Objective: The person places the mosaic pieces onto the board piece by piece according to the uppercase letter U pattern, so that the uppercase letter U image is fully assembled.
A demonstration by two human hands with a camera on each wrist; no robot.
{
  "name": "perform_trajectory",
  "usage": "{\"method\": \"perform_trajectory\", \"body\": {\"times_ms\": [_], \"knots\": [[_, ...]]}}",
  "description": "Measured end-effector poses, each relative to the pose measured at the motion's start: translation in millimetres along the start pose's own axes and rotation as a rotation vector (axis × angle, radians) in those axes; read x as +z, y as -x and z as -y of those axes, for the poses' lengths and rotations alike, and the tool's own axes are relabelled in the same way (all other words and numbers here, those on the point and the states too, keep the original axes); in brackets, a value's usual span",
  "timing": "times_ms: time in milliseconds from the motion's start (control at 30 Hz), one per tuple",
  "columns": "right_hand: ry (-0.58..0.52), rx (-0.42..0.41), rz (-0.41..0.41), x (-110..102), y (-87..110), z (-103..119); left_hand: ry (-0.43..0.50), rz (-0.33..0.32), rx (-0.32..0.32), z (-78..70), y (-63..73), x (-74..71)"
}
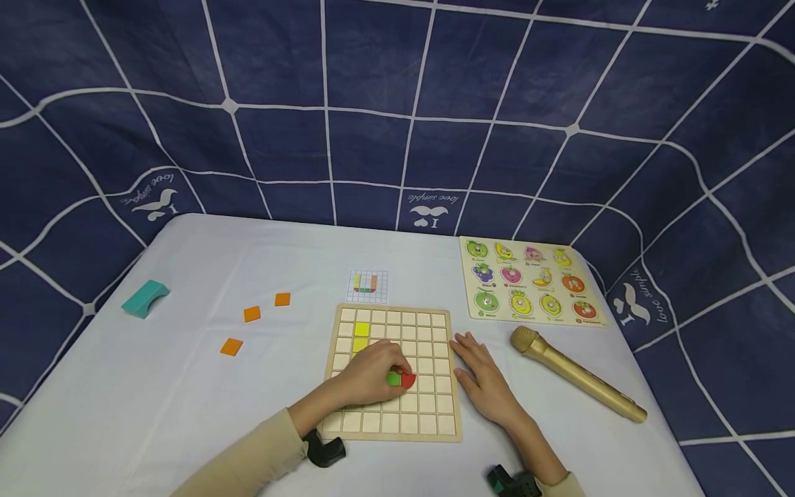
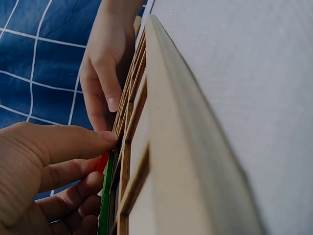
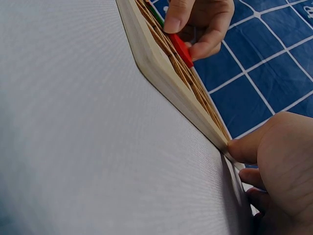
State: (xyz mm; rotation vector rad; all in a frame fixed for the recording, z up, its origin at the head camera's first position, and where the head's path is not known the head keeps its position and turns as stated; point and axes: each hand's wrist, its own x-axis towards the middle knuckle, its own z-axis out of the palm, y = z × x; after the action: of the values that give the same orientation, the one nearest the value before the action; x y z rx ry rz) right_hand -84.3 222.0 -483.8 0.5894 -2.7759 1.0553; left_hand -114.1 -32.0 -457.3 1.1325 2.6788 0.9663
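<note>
A person's left hand (image 1: 375, 373), thumb and fingers nearly closed, pinches a red rounded piece (image 1: 408, 381) beside a green piece (image 1: 394, 378) near the centre of a wooden grid board (image 1: 397, 436). The right hand (image 1: 487, 383), fingers extended and holding nothing, touches the board's three o'clock edge. Farther toward three lies a gold microphone (image 1: 577, 373); a small pattern card (image 1: 368, 295) lies at eleven.

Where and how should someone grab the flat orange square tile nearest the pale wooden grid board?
Probably pinch two opposite edges of the flat orange square tile from above: it lies level on the white tabletop, nothing touching its sides. The left hand is nearer; once free, it could come from the tile's right.
</note>
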Motion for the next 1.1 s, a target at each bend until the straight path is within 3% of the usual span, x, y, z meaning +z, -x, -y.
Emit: {"method": "perform_trajectory", "body": {"times_ms": [833,967,1100], "knots": [[0.000,0.037,0.023,-1,-0.7,1,-0.009,0.035,0.006,-0.7,-1.4,-0.1],[0.003,0.042,0.028,-1,-0.3,1,-0.007,0.021,-0.007,-2.5,1.5,-6.3],[0.001,0.042,0.028,-2,0.0,1,0.013,-0.033,-0.053,-2.4,10.9,-23.3]]}}
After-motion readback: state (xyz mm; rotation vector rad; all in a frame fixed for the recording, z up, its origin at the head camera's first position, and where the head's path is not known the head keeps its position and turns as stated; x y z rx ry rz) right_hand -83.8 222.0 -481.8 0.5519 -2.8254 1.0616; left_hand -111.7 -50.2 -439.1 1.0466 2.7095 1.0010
